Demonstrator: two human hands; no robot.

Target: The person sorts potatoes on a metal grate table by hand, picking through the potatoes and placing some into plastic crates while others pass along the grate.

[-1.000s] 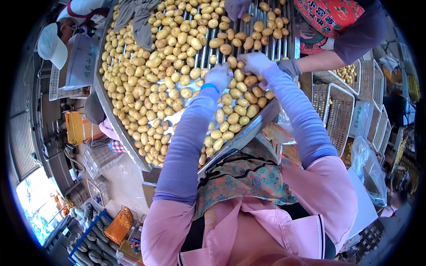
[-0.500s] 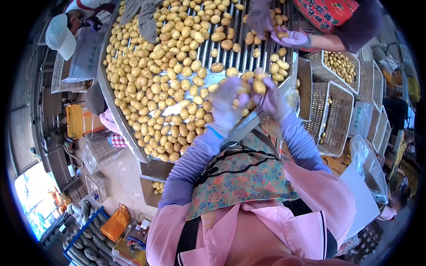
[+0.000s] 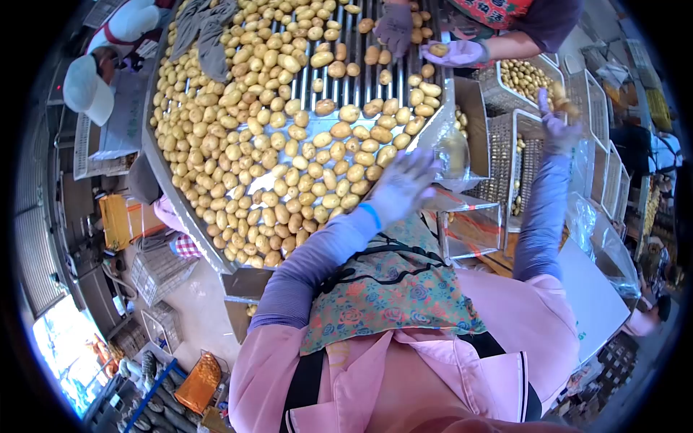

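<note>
- On the big metal sorting table [image 3: 180, 209] lies a wide heap of small yellow potatoes [image 3: 274, 144], many of them touching. Farther up they sit on shiny roller bars [image 3: 354, 79].
- At the right stand white plastic crates [image 3: 520, 151]. The far one already holds potatoes; the near one has only a few.
- Across the table another person in a red patterned apron [image 3: 498, 11] works with purple-gloved hands [image 3: 458, 52]. One of them holds a potato.
- At the top left, a person in a white cap [image 3: 86, 79] bends over a box [image 3: 119, 119]. The box has blue writing, but it is too small to read. The apron has letters too, and I cannot read them.
- The left hand [image 3: 401, 184], in a pale glove with a blue cuff, hangs at the near edge of the table. Its fingers are spread wide and hold nothing.
- The right hand [image 3: 559, 123], also gloved, is lifted high over the crates. It is closed around a few potatoes [image 3: 567, 101]; just how many, I cannot tell.
- These potatoes look hard, smooth and round, so I think they roll easily. One is light, but a handful has some weight.
- Best, I think, to cup them in the palm with fingers curled around, not pinch them. A drop could bruise them.
</note>
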